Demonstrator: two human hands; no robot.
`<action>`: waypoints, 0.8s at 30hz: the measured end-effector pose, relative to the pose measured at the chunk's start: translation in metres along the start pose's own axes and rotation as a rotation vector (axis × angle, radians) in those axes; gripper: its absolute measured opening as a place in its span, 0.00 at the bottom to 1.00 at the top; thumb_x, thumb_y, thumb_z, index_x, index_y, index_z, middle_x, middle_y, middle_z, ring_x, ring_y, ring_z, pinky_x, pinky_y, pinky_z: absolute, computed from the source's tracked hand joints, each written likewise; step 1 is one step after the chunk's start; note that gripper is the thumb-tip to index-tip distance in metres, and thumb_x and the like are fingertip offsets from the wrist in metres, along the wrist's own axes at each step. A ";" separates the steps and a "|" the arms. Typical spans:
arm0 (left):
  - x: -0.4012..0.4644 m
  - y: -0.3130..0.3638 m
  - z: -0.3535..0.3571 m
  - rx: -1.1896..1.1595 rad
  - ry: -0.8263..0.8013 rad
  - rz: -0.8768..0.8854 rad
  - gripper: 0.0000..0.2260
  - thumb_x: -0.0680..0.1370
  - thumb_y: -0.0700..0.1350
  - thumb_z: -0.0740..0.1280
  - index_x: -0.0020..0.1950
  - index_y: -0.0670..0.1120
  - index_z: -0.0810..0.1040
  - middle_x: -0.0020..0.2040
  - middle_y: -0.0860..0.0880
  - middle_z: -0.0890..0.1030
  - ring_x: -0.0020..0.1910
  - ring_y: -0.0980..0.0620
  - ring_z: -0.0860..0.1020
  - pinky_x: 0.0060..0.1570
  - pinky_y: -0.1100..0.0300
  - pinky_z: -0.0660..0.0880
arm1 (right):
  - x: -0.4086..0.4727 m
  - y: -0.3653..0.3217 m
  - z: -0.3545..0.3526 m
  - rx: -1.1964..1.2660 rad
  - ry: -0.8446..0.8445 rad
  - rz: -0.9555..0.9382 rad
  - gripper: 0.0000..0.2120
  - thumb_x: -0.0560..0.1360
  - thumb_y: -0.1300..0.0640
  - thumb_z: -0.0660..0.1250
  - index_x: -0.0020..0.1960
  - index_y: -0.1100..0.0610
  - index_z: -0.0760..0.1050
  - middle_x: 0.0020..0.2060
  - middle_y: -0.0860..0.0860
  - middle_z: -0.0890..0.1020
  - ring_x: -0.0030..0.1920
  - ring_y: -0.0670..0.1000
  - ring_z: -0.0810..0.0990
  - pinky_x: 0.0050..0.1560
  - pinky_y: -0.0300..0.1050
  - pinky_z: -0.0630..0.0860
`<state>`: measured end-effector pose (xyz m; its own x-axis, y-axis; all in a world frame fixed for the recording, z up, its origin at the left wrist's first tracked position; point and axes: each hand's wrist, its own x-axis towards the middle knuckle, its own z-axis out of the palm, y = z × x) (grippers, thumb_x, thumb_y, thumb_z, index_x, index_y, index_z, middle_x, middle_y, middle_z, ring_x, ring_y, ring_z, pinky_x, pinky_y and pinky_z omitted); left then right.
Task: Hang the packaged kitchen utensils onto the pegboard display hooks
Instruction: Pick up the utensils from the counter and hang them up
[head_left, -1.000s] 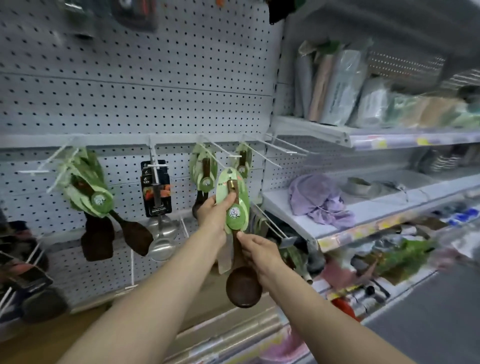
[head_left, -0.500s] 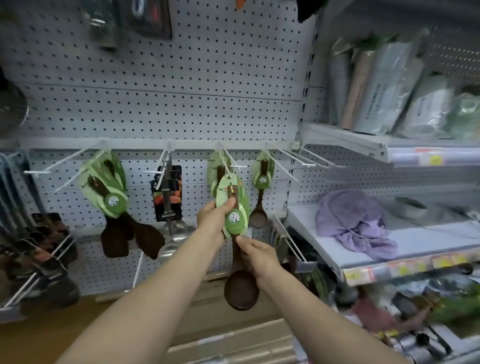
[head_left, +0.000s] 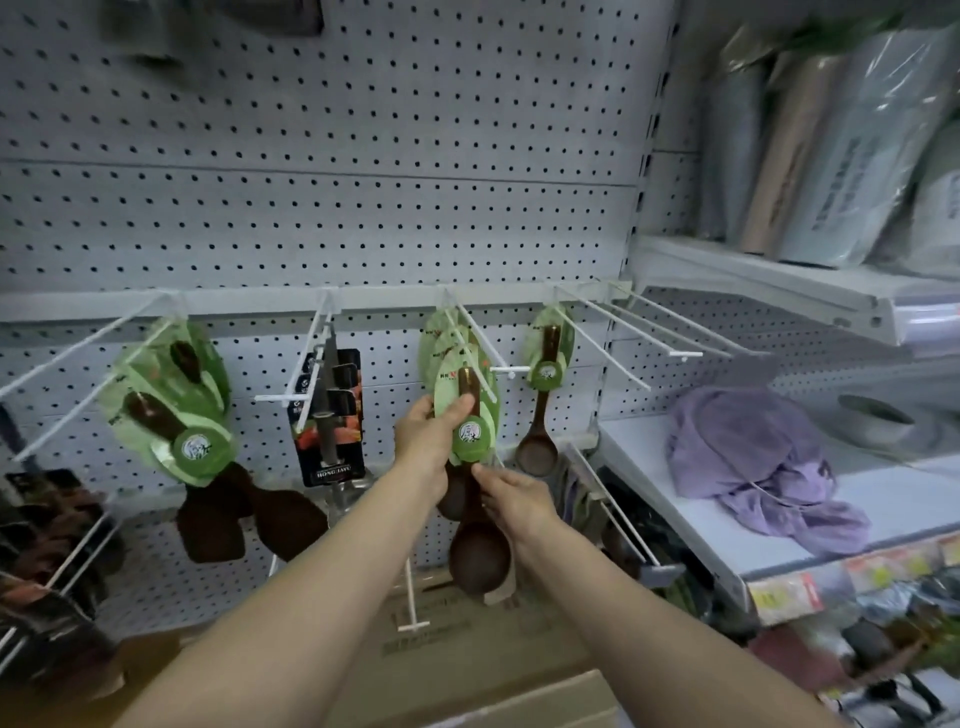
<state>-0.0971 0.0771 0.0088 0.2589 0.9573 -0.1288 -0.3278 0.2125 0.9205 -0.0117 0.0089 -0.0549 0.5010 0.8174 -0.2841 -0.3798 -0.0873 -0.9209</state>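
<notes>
A dark wooden spoon on a green leaf-shaped card (head_left: 470, 415) hangs in front of other green cards on a white hook (head_left: 480, 343) of the grey pegboard (head_left: 311, 156). My left hand (head_left: 431, 436) grips the card's left edge, thumb across the spoon handle. My right hand (head_left: 511, 501) pinches the handle below the card; the spoon's bowl (head_left: 480, 556) hangs beneath. Another carded spoon (head_left: 545, 395) hangs on the hook to the right.
Green-carded wooden spatulas (head_left: 176, 410) hang at the left, and a black-carded metal utensil (head_left: 330, 415) between. Bare hooks (head_left: 670, 338) jut out at the right. A shelf (head_left: 691, 519) holds a purple cloth (head_left: 758, 462). A cardboard box (head_left: 467, 665) sits below.
The view has swung left and closer to the pegboard. Both hands moved the carded spoon up and back along the hook, against the cards behind it.
</notes>
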 end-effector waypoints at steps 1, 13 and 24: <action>0.003 0.000 0.000 0.007 -0.009 0.009 0.07 0.76 0.41 0.74 0.53 0.46 0.82 0.49 0.44 0.87 0.49 0.44 0.85 0.54 0.46 0.82 | 0.002 -0.002 0.001 0.001 0.003 -0.005 0.03 0.74 0.60 0.75 0.46 0.59 0.84 0.46 0.56 0.87 0.43 0.51 0.85 0.42 0.36 0.80; 0.014 0.001 -0.007 0.015 -0.052 0.053 0.08 0.76 0.39 0.74 0.53 0.46 0.83 0.50 0.44 0.86 0.52 0.43 0.84 0.56 0.45 0.80 | 0.007 -0.006 0.013 -0.069 0.020 0.006 0.01 0.77 0.58 0.72 0.47 0.55 0.81 0.43 0.52 0.85 0.40 0.45 0.82 0.34 0.31 0.76; -0.042 -0.015 -0.027 0.029 0.152 0.018 0.18 0.76 0.43 0.74 0.63 0.42 0.75 0.56 0.48 0.80 0.46 0.57 0.77 0.40 0.66 0.72 | -0.024 -0.003 -0.008 -0.137 0.014 -0.018 0.09 0.77 0.54 0.72 0.54 0.58 0.82 0.51 0.56 0.85 0.46 0.50 0.82 0.44 0.40 0.76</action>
<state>-0.1278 0.0385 -0.0098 0.1118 0.9800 -0.1646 -0.3046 0.1914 0.9330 -0.0163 -0.0154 -0.0478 0.5180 0.8115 -0.2704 -0.2615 -0.1508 -0.9534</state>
